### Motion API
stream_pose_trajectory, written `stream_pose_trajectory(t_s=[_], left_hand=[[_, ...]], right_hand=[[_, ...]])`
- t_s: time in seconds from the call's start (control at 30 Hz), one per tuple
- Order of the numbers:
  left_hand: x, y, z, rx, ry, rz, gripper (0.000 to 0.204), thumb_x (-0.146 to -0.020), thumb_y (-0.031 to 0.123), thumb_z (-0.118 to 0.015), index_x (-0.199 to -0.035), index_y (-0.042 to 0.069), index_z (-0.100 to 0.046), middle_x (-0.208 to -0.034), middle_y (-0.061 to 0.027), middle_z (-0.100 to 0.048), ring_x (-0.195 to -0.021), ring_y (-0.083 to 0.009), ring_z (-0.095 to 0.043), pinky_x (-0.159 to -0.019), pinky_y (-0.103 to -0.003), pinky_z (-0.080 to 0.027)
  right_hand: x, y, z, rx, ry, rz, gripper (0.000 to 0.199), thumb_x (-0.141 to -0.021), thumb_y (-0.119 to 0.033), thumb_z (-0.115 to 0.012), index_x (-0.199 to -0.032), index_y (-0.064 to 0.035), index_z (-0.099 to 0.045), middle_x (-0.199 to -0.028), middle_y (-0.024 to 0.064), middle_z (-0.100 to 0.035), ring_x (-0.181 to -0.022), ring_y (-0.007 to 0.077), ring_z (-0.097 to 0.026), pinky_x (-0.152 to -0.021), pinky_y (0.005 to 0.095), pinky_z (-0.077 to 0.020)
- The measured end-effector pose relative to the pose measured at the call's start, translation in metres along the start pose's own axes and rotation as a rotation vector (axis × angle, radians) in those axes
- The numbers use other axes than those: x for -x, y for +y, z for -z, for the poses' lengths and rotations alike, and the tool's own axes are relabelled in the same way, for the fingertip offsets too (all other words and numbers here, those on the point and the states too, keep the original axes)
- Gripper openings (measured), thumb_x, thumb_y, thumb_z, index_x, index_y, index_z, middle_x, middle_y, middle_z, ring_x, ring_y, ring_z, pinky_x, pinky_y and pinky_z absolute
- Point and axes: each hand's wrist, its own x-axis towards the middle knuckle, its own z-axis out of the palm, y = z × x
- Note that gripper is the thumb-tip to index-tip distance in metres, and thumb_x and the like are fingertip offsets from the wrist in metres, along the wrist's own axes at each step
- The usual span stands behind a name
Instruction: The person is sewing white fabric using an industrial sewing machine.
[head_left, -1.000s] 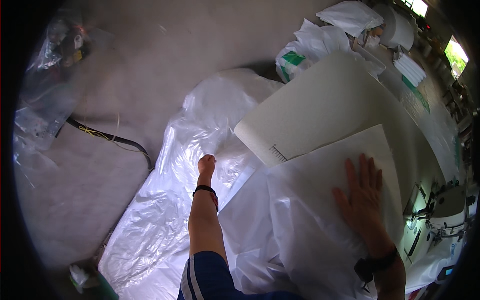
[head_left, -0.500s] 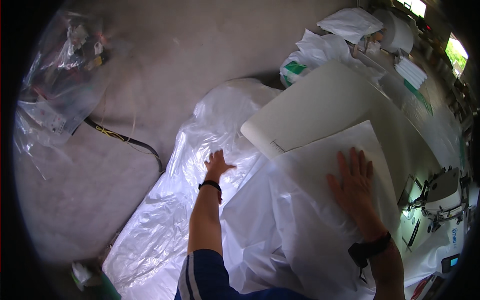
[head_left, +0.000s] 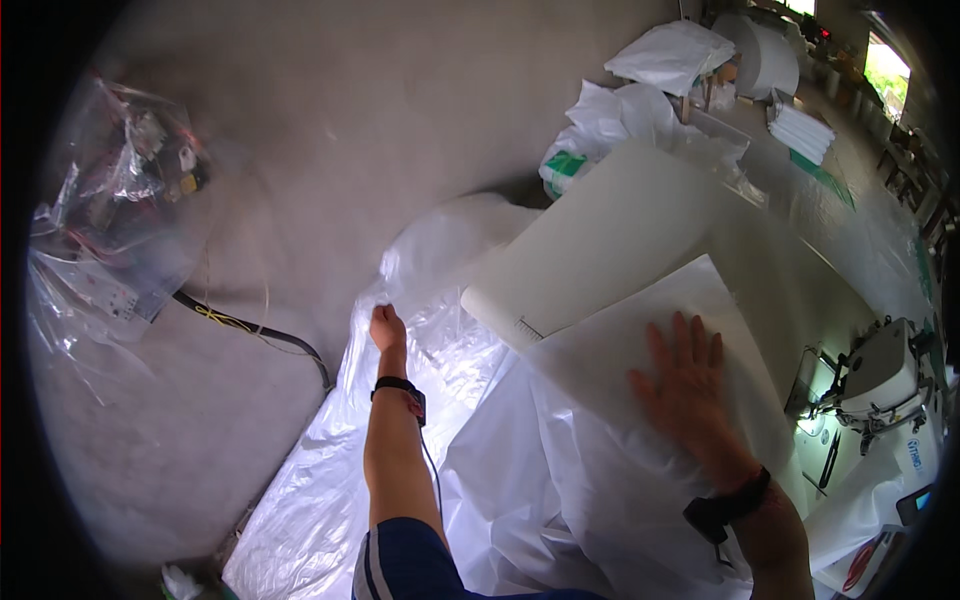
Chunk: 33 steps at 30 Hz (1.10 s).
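My left hand (head_left: 387, 327) is closed, fingers bunched at the upper left part of a crinkled, shiny clear plastic sheet (head_left: 310, 490). The film around it looks pinched up and slightly blurred. My right hand (head_left: 683, 385) lies palm down with fingers spread on a smooth white sheet of fabric or film (head_left: 590, 350). It grips nothing. This white sheet runs down toward me in loose folds and partly covers a pale grey work surface (head_left: 620, 230), which has a small ruler scale near its left corner.
A sewing machine (head_left: 880, 385) with a lit needle area stands at the right, with black tweezers (head_left: 830, 460) beside it. White bags (head_left: 620, 130) and packed white bundles (head_left: 800, 132) sit at the back. A clear bag (head_left: 120, 200) hangs on the left wall, near a black cable (head_left: 265, 330).
My left hand has gone from spread to closed and shifted left, tugging the clear plastic. My right hand stays flat on the white sheet. The whole view has shifted slightly.
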Motion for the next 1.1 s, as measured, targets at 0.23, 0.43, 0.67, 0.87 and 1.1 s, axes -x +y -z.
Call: stream_pose_trajectory(t_s=[0.23,0.43,0.67,0.87,1.1], left_hand=[[-0.006,0.246,0.104,0.362,-0.295,-0.209,0.018,-0.094,0.014,-0.056,-0.09,-0.001,-0.065,-0.073,-0.0074,-0.066,-0.066,-0.013,-0.058,-0.062,-0.029,-0.047],[0.172,0.351,0.199,0.579,-0.58,-0.724,0.014,-0.095,0.001,-0.05,-0.095,0.001,-0.064,-0.081,-0.0035,-0.064,-0.077,-0.0101,-0.058,-0.071,-0.025,-0.048],[0.376,0.239,0.282,0.236,-1.527,-0.871,0.018,-0.095,0.013,-0.058,-0.109,0.005,-0.063,-0.103,-0.014,-0.067,-0.093,-0.0331,-0.065,-0.084,-0.037,-0.053],[0.426,0.177,0.325,-0.716,-2.166,-0.541,0.027,-0.097,0.013,-0.057,-0.123,0.009,-0.063,-0.113,-0.0096,-0.069,-0.103,-0.0227,-0.064,-0.095,-0.034,-0.048],[0.412,0.261,0.4,-0.89,-1.891,-0.458,0.03,-0.098,0.014,-0.057,-0.127,0.009,-0.062,-0.117,-0.0094,-0.068,-0.106,-0.0202,-0.063,-0.097,-0.032,-0.046]], right_hand=[[0.008,-0.001,-0.001,-0.057,0.248,0.022,0.058,-0.091,-0.039,-0.057,-0.138,-0.0057,-0.048,-0.146,0.0258,-0.038,-0.138,0.0478,-0.029,-0.112,0.0625,-0.0189],[0.037,-0.062,0.016,-1.025,-0.015,0.323,0.046,-0.102,-0.04,-0.046,-0.119,-0.0012,-0.065,-0.114,0.0164,-0.066,-0.099,0.0305,-0.062,-0.095,0.0389,-0.0457],[0.059,-0.068,0.078,-2.181,-0.39,-0.002,0.078,-0.096,-0.069,-0.029,-0.157,-0.0243,-0.012,-0.145,0.014,-0.045,-0.104,0.0253,-0.061,-0.091,0.0419,-0.049],[0.13,0.048,0.123,-1.958,0.257,-0.055,0.068,-0.101,-0.047,-0.045,-0.156,-0.0292,-0.01,-0.133,0.0117,-0.055,-0.084,0.019,-0.062,-0.075,0.0338,-0.0516],[0.288,0.069,0.124,-1.196,-0.181,-0.241,0.059,-0.1,-0.013,-0.04,-0.154,-0.0118,-0.016,-0.094,0.0074,-0.067,-0.045,0.0121,-0.052,-0.046,0.0274,-0.047]])
